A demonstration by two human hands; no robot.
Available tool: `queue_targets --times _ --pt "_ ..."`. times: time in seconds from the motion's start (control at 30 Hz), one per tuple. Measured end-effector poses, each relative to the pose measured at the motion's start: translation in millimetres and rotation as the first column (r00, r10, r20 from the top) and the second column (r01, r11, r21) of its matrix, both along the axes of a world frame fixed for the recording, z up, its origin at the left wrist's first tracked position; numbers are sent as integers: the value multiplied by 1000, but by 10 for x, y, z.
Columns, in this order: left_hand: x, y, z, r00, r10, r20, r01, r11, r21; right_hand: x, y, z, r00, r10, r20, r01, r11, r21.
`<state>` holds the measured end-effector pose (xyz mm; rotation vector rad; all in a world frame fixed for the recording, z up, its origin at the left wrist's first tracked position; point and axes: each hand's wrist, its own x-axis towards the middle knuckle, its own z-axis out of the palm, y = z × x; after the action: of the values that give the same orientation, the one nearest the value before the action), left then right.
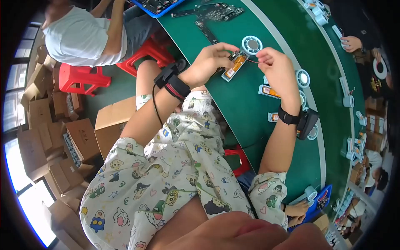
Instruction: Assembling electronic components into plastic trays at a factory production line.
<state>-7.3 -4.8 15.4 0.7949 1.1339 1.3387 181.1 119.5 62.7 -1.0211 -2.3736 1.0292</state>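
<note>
Over the green table, my left hand (pixel 207 65) grips a light-blue handheld fan body near the neck, thumb and fingers closed around it. Its open handle (pixel 234 68) shows an orange battery inside, and a round grille head (pixel 252 45) sits at the far end. Dark small parts, perhaps a circuit board, show by my left fingertips, partly hidden. My right hand (pixel 277 68) is beside the head, thumb and forefinger pinched on a thin red wire (pixel 252 62) that runs to the fan body.
Dark circuit boards (pixel 218 13) lie beyond my left hand, near a blue tray (pixel 156 8). More fan bodies (pixel 270 91) lie by my right forearm. A conveyor (pixel 337 83) runs along the right. Other people sit around; red stools (pixel 79 78) and cardboard boxes (pixel 85 137) stand left.
</note>
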Motion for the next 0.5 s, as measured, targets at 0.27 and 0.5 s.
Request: queue_targets --times 0.27,0.5 --pt "20 -83 6 989 -87 -117 85 996 -17 -73 -148 -226 892 -108 -438 -41 947 -318" --pt "92 -24 2 857 177 -483 -46 962 271 -181 -212 -164 909 -61 -413 22 995 -99"
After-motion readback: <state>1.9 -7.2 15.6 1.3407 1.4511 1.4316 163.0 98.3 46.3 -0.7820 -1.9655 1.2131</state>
